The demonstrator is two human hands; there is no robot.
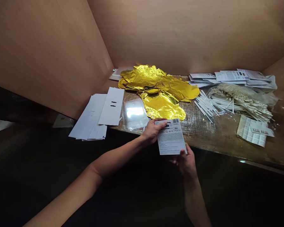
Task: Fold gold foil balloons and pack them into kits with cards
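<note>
Left hand: I read fingers grasping the printed barcode card.
Right hand: fingers grasping its lower edge.
Nearby: clear plastic sleeve, gold foil balloon.

We're looking at a white printed card, gripped by the left hand at its upper edge and the right hand at its lower corner: barcode top right, safety icons, dense small print, tilted just off the counter.
</note>
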